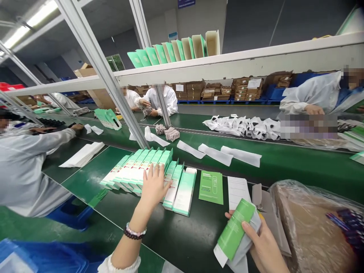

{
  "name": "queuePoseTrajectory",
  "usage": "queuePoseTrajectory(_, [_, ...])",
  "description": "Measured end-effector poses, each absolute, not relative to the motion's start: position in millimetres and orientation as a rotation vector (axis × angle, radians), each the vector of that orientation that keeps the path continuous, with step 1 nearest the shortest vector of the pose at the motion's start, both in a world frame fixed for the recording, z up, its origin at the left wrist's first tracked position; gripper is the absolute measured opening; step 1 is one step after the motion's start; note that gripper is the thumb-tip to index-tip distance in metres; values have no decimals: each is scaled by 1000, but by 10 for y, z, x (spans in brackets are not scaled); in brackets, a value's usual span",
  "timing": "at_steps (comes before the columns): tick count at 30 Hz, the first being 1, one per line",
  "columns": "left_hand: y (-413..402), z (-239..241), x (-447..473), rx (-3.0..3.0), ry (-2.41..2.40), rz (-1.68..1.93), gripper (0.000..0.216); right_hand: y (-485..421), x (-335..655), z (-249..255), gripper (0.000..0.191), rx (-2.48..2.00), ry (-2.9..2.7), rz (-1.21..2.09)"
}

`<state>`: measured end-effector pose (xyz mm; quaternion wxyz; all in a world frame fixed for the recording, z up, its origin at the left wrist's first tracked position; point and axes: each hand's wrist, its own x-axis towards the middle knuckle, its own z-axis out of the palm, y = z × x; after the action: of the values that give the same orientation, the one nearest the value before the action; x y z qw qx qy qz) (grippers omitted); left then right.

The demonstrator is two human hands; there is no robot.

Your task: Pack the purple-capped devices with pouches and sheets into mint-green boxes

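My left hand point(154, 185), with fingers spread, rests over a row of slim green-and-white boxes point(125, 170) that lean on one another on the dark green bench. Beside its fingertips, to the right, lies another box point(184, 193) with its end flap up. A folded green leaflet point(237, 229) is gripped in my right hand point(263, 237), thumb on top. Together with it I hold a pale grey-white pouch or sheet point(247, 246), partly hidden under the leaflet. Between my hands lie a green booklet point(211, 187) and a stack of white printed sheets point(238, 189).
A plastic-lined carton point(309, 227) stands at the right, with dark items inside. White pouches point(214, 153) lie along the green conveyor point(273, 167). Overhead, a shelf point(241, 62) carries open green boxes point(173, 51). Co-workers sit at left and across; a metal post point(105, 76) rises ahead.
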<state>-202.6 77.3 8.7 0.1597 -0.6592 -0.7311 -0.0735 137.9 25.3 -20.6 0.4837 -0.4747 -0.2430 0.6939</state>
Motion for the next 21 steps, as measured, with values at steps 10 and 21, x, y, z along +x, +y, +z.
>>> queuePoseTrajectory(10, [936,95,-1815,-1934,-2364,-151,69,252,1320,-228,84,-1116,-533,1725])
queuePoseTrajectory(21, [567,283,-1623,-2211,-2072,-505,60,360,1663,38,62,-1139,-494,1533])
